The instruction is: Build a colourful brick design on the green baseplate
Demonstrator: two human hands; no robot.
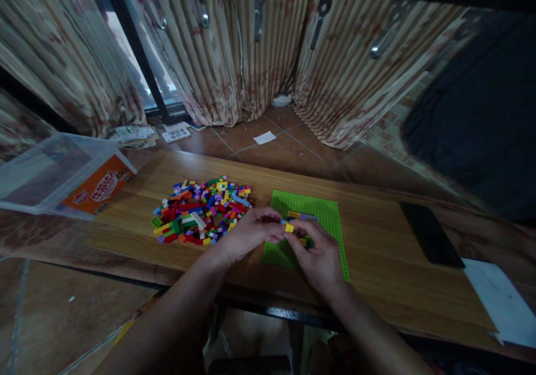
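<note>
A small yellow toy brick is pinched at the fingertips of my right hand. My left hand comes in from the other side, its fingers closed around the same spot, where a bit of blue shows beside the yellow. Whether the blue piece is joined to the yellow brick I cannot tell. Both hands are over a bright green studded baseplate. A few yellow and purple bricks on the plate are partly hidden behind my right hand. Left of my hands lies a heap of mixed coloured bricks.
A clear plastic bin with an orange label stands at the left end of the wooden table. Toward the right end lie a black phone-like slab and white paper. Striped curtains hang beyond the table.
</note>
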